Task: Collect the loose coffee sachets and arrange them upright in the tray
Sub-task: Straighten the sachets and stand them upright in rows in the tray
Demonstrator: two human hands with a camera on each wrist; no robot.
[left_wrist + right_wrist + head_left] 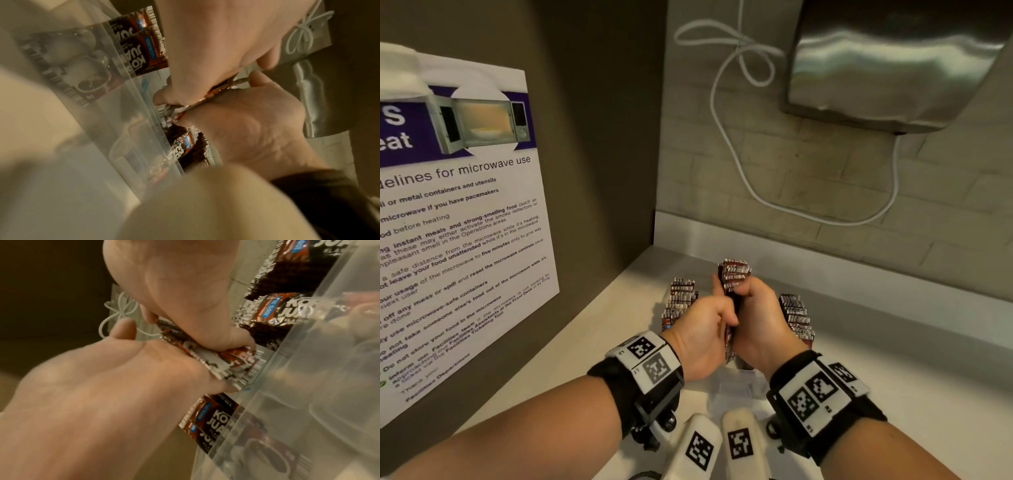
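left hand: grip clamped on the sachet bundle
right hand: clamped on it too
tray: clear, sachet rows upright either side

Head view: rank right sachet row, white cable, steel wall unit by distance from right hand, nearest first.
From the right hand:
1. Right sachet row, just right of the hand, standing in the tray.
2. White cable, on the back wall above.
3. Steel wall unit, upper right.
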